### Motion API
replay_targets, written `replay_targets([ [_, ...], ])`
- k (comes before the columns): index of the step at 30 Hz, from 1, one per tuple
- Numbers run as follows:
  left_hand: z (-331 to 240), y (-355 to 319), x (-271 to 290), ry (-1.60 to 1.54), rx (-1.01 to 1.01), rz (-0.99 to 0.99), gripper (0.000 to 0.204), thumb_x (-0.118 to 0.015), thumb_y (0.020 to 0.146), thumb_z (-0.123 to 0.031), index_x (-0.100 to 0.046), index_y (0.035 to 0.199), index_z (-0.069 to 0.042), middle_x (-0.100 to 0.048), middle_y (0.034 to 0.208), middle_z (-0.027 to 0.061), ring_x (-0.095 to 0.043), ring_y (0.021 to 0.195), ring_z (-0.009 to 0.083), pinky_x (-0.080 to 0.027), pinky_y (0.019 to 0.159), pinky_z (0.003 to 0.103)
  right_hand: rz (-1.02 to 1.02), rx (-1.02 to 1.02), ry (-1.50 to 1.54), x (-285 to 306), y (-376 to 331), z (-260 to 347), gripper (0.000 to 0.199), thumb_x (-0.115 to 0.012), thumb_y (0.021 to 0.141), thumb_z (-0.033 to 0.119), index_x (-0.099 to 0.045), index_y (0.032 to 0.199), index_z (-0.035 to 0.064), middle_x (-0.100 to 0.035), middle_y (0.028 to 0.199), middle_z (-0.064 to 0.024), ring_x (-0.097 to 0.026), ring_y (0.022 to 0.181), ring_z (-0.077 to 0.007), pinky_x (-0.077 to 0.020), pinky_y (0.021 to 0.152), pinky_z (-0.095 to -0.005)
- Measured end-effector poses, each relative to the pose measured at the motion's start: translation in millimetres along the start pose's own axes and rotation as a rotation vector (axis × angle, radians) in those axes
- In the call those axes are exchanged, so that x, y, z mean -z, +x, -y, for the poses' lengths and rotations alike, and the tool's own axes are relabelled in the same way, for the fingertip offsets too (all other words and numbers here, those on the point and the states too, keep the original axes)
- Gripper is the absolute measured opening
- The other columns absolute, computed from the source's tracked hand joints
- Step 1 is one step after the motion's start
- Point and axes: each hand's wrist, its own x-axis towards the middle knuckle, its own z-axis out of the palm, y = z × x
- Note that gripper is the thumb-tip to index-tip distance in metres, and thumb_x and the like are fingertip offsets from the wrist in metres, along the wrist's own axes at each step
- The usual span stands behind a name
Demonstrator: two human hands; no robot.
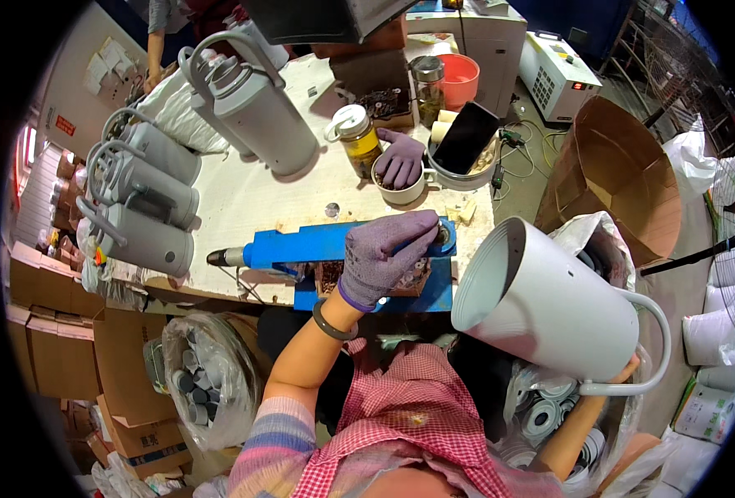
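My left hand [384, 256], in a purple-grey glove, is over the right end of a blue bench tool [301, 246]. Its fingers are bent and pressed together near the tool's round tip; whatever they pinch is too small or hidden. A large grey jug [550, 303] lies tilted on its side to the right, its open mouth facing the blue tool and its long handle at the far right. My right hand [629, 369] grips the jug's lower end from below, most of its fingers hidden behind it. Beneath the tool's arm sits a small box [409, 286] of tiny parts.
Several finished-looking grey jugs [268, 116] stand or lie at the table's left and back. A white mug [401, 189] with a spare glove, a yellow-labelled jar [356, 141] and a phone [467, 137] sit beyond the tool. Bags of parts [210, 382] flank me. Another person's arm [154, 58] shows far left.
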Motion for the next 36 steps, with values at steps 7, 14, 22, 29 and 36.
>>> replay_targets([
  [7,0,3,-8,-0.092,0.095,0.015,0.021,-0.075,0.082,-0.006,-0.074,0.101,-0.001,-0.073,0.101,0.0131,-0.071,0.091,0.0187,-0.055,0.084,0.029,0.026,-0.028,-0.054,-25,-1,19,0.033,-0.038,0.099,0.028,-0.059,0.100,0.0024,-0.065,0.098,-0.0089,-0.062,0.085,-0.0178,-0.0528,0.075,-0.0311],
  [14,8,3,-3,-0.323,0.210,0.085,0.043,-0.078,0.078,-0.004,-0.065,0.118,-0.001,-0.063,0.118,0.0095,-0.062,0.106,0.0177,-0.050,0.094,0.030,0.044,0.050,-0.268,-99,43,47,0.050,-0.035,0.093,0.038,-0.057,0.117,-0.0002,-0.063,0.104,-0.0084,-0.060,0.095,-0.0180,-0.0502,0.083,-0.0327],
  [22,0,-68,13,-0.634,0.536,-0.068,0.037,-0.049,0.097,-0.013,-0.053,0.129,0.004,-0.064,0.107,0.0099,-0.061,0.091,0.0169,-0.050,0.080,0.028,0.250,-0.005,-0.214,-233,60,43,0.055,-0.041,0.085,0.042,-0.055,0.118,0.0014,-0.060,0.106,-0.0087,-0.059,0.097,-0.0187,-0.0481,0.085,-0.0321],
  [29,25,-102,65,-0.396,0.680,-0.585,0.040,-0.067,0.092,-0.033,-0.067,0.099,0.006,-0.068,0.083,0.0049,-0.059,0.074,0.0105,-0.048,0.068,0.027,0.634,-0.060,-0.044,-320,10,-27,0.061,-0.053,0.078,0.045,-0.048,0.120,0.0022,-0.054,0.114,-0.0113,-0.055,0.106,-0.0214,-0.0425,0.095,-0.0327],
  [36,42,-106,91,-0.308,0.676,-0.486,0.036,-0.066,0.093,-0.033,-0.065,0.094,0.003,-0.065,0.085,0.0027,-0.056,0.076,0.0086,-0.045,0.069,0.026,0.633,-0.064,0.002,-337,-2,-49,0.062,-0.053,0.077,0.047,-0.048,0.119,0.0010,-0.052,0.116,-0.0130,-0.052,0.110,-0.0227,-0.0398,0.098,-0.0346],
])
